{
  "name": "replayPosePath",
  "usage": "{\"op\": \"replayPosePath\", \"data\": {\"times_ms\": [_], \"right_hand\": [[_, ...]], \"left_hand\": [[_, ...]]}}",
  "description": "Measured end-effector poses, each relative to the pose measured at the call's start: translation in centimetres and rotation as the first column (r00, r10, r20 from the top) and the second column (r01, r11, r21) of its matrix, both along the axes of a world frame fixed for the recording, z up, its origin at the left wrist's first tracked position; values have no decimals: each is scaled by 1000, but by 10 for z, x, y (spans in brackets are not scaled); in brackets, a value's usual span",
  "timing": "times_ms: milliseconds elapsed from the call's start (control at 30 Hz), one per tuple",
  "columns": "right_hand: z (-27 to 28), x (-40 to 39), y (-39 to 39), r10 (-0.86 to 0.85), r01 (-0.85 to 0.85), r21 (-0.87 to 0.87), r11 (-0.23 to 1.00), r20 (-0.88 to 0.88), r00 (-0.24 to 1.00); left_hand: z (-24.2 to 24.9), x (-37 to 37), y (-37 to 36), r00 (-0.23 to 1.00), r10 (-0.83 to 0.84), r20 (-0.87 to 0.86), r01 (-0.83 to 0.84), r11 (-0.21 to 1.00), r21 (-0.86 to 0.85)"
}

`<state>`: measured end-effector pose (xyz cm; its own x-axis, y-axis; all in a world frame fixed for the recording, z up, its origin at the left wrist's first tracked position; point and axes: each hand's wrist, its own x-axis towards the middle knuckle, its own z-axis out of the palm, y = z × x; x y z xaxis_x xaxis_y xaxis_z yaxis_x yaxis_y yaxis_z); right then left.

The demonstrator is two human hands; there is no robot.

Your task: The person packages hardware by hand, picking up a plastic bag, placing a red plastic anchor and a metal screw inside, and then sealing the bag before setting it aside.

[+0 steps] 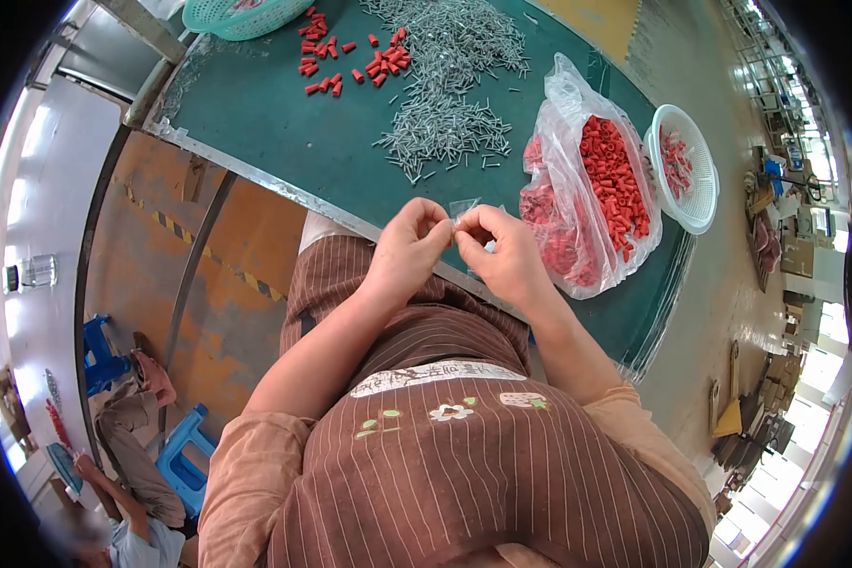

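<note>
Left hand (pixel 410 251) and right hand (pixel 505 257) pinch a clear plastic bit (pixel 463 205), maybe a small bag, mostly hidden, at the surface's (pixel 265 133) near edge. Loose fingertips could drop it; a right-arm bump could spill red caps (pixel 615 175).

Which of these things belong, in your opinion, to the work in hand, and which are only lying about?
Probably the work:
- clear plastic between left hand and right hand
- red caps
- metal pins
- bag
- white basket

Probably lying about:
- blue stool
- bottle
</note>
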<state>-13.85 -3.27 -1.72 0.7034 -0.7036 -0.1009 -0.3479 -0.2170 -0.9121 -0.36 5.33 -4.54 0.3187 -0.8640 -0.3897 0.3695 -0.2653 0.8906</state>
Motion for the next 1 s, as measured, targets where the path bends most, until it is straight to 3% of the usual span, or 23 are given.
{"op": "replayPosePath", "data": {"times_ms": [100, 200, 300, 367, 500, 600, 733, 833, 1000], "right_hand": [[-2, 4, 4, 41, -41, 14, 999, 25, 999], [-2, 9, 7, 78, -78, 41, 996, 9, 997], [-7, 20, 13, 122, -123, -26, 992, -27, 992], [-12, 26, 18, 147, -150, -72, 986, -46, 988], [-18, 35, 11, 209, -211, -52, 976, -51, 977], [-25, 47, -18, 162, -229, -444, 866, -182, 970], [-38, 74, -31, -26, -246, -556, 794, -435, 900], [-47, 90, -27, -99, -239, -653, 719, -437, 894], [-60, 89, -39, -80, -288, -695, 659, -446, 892]], "left_hand": [[14, 6, 8, 953, -34, -301, 54, 997, 60], [6, 12, 17, 959, -24, -281, 49, 995, 82], [-1, 12, 22, 982, 101, -160, -91, 994, 67], [-23, 10, 26, 989, 142, 38, -143, 990, 20], [-19, 20, 31, 922, 147, 357, -162, 987, 10], [-24, 32, 32, 952, 239, 192, -237, 971, -33], [-28, 44, 37, 929, 227, 294, -241, 971, 12], [-27, 48, 39, 921, 226, 317, -247, 969, 25], [-30, 55, 42, 919, 197, 341, -233, 970, 66]]}}
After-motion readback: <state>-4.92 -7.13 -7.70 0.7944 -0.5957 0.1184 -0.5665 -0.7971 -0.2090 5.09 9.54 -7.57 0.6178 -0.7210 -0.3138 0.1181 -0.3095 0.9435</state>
